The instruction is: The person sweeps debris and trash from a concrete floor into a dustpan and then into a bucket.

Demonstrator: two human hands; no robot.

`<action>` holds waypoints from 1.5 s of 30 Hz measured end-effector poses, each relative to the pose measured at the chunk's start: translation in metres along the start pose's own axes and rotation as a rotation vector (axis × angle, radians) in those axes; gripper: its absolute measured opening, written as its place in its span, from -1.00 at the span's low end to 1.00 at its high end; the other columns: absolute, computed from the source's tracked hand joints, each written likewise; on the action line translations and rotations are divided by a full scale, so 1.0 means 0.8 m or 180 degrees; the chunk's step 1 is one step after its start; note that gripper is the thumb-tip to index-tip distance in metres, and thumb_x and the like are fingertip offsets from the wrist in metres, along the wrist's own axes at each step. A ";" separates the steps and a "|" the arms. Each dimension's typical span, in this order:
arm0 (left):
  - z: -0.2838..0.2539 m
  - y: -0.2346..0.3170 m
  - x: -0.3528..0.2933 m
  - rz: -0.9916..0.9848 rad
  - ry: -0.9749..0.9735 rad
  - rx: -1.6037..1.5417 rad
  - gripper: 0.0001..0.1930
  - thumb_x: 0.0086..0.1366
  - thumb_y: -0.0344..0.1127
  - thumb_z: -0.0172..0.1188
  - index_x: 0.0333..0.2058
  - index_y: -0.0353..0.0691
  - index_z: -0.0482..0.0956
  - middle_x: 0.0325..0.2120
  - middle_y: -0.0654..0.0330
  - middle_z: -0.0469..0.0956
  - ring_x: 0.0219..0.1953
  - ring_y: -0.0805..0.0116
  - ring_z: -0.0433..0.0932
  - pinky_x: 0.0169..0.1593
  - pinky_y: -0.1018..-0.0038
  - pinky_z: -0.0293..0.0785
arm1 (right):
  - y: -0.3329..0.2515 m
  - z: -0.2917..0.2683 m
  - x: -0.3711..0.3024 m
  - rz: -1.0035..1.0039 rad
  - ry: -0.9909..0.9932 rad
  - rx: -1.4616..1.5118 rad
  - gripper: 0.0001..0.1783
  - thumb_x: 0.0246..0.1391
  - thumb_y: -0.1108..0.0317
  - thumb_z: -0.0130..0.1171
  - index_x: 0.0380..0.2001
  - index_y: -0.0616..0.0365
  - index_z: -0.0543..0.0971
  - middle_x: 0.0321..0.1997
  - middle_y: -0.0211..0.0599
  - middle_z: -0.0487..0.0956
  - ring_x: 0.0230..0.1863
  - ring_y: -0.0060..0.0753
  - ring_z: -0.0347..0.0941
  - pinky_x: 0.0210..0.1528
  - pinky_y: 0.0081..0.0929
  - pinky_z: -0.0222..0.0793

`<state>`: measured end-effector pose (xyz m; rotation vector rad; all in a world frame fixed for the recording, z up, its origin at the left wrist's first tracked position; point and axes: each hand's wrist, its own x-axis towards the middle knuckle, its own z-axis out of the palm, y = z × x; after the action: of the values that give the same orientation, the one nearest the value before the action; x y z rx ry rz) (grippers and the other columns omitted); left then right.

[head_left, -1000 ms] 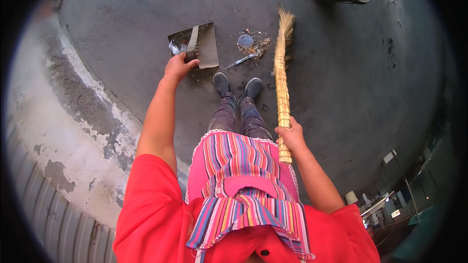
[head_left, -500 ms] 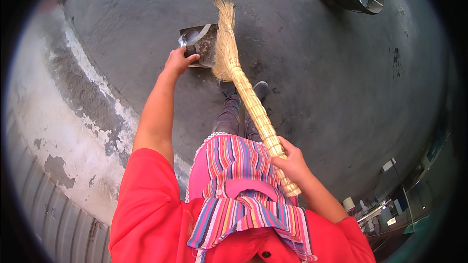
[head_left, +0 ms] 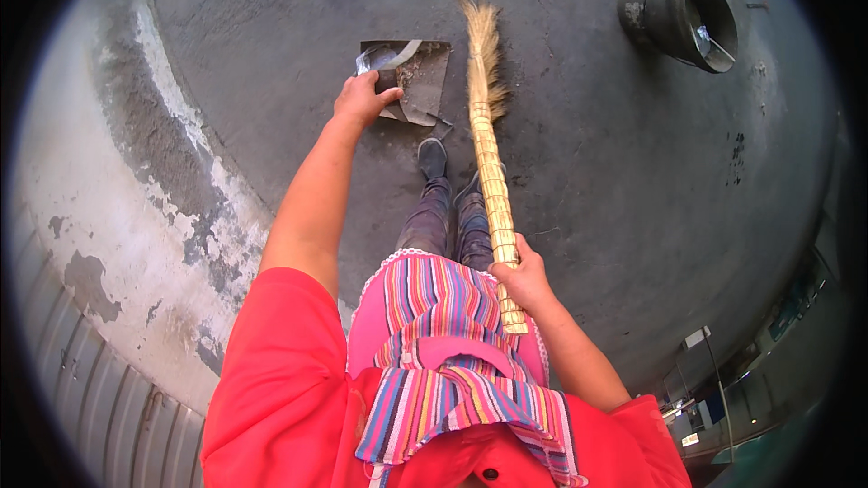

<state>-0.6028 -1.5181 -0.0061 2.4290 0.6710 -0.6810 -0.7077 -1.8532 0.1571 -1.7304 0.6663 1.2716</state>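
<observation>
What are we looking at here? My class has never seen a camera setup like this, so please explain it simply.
There is no robot, just a person using two bare hands. A wide fisheye camera worn on the head looks down, which is why edges curve and the corners are black. The person's own striped apron and red sleeves fill the bottom.

The left hand grips a dustpan holding some loose debris. The right hand grips a straw broom, its bristles pointing away from the person, right of the dustpan.

On the grey floor, a dark bucket stands farther right, with something pale inside; I can't tell what.
</observation>
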 end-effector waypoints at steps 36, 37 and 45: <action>0.013 0.006 -0.033 0.0170 -0.0269 -0.0053 -0.42 -0.08 0.12 0.31 -0.33 -0.34 0.50 -0.33 -0.10 0.53 -0.17 -0.01 0.48 -0.13 0.23 0.39 | -0.011 -0.183 -0.016 -0.0122 0.0770 -0.0634 -0.39 -0.25 0.50 0.07 0.02 0.16 0.31 -0.59 -0.36 0.42 -0.69 -0.55 0.35 -0.64 -0.53 0.31; 0.017 0.002 -0.029 0.0161 -0.0261 -0.0122 -0.42 -0.07 0.12 0.31 -0.32 -0.34 0.50 -0.33 -0.11 0.52 -0.17 0.00 0.48 -0.12 0.23 0.39 | 0.004 -0.171 -0.008 -0.0014 0.0663 -0.0373 -0.41 -0.24 0.51 0.08 0.00 0.18 0.32 -0.57 -0.35 0.42 -0.69 -0.54 0.35 -0.64 -0.53 0.32; 0.026 -0.002 -0.031 0.0080 -0.0321 -0.0334 -0.39 -0.06 0.13 0.31 -0.28 -0.36 0.49 -0.29 -0.13 0.52 -0.18 -0.02 0.49 -0.13 0.25 0.39 | 0.067 -0.036 -0.031 0.0014 -0.0598 -0.0003 -0.28 -0.27 0.40 0.20 0.09 0.29 0.30 -0.37 -0.28 0.51 -0.42 -0.57 0.39 -0.33 -0.60 0.34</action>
<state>-0.6291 -1.5372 -0.0076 2.2871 0.6191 -0.7342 -0.7457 -1.9055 0.1658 -1.5868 0.5599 1.4169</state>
